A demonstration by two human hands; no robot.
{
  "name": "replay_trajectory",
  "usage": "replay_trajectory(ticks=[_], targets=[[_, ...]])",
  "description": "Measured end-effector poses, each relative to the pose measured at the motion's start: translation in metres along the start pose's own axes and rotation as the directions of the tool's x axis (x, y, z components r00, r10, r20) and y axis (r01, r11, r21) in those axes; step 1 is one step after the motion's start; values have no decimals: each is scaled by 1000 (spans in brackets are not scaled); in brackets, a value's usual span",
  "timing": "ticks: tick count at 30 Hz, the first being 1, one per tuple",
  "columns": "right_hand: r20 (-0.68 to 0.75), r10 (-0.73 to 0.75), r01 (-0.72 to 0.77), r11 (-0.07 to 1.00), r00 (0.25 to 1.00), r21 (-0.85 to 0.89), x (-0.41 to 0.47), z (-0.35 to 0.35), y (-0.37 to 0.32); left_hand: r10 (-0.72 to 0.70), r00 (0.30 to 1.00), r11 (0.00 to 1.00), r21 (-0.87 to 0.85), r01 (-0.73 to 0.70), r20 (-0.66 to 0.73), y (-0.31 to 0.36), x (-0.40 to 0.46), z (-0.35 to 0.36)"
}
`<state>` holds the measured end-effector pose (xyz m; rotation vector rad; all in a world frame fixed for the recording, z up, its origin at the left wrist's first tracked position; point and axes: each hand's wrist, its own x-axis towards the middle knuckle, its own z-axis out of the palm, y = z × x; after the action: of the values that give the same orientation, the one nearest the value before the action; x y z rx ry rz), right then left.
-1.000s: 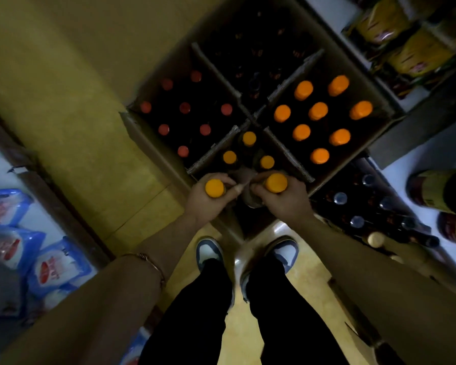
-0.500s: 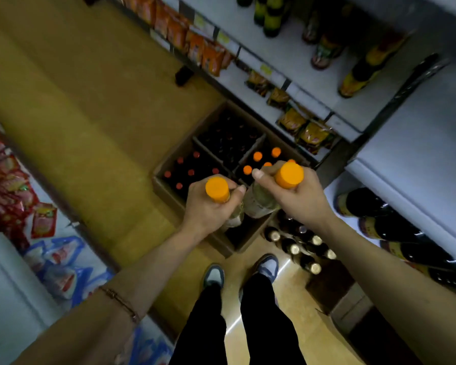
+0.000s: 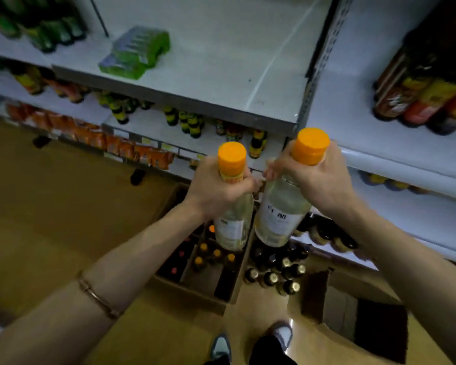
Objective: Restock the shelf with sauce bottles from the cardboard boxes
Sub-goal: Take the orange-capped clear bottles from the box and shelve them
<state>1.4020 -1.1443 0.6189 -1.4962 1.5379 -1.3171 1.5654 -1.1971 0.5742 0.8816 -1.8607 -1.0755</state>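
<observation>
In both hands (image 3: 216,191): orange-capped bottles (image 3: 282,217).

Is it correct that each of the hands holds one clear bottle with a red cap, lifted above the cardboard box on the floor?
Not quite: the caps are orange, not red. The head view shows the left hand gripping one clear bottle and the right hand gripping the other bottle by the neck, both lifted above the cardboard box on the floor.

Grey shelf (image 3: 221,83) bears a green pack (image 3: 136,52); floor (image 3: 63,219) bears a cardboard box (image 3: 192,293).
</observation>
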Motion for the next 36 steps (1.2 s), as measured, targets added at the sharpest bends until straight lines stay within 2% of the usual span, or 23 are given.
replay_trajectory(ticks=[8, 11, 14, 19, 26, 32, 36], targets=[[-249, -14, 23, 999, 968, 33, -38, -120, -57, 107, 942, 983, -174, -53, 317, 103, 47, 70], [-354, -14, 28, 999, 935, 34, -63, -176, -78, 152, 898, 967, -250, -49, 413, 150, 59, 112], [-444, -52, 45, 999, 895, -26, -97, -234, -96, 252, 842, 947, -299, -114, 477, 201, 64, 165], [-541, -85, 48, 995, 837, -83, -162, -331, -118, 351, 764, 914, -374, -155, 541, 284, 53, 263], [-639, -71, -25, 990, 766, -141, -258, -456, -132, 396, 673, 897, -420, -139, 624, 384, 16, 389], [-700, -47, -84, 985, 712, -151, -308, -535, -153, 434, 663, 867, -483, -123, 610, 451, -4, 470], [-738, -44, -61, 992, 673, -115, -320, -586, -159, 467, 655, 854, -495, -159, 594, 490, -2, 508]])
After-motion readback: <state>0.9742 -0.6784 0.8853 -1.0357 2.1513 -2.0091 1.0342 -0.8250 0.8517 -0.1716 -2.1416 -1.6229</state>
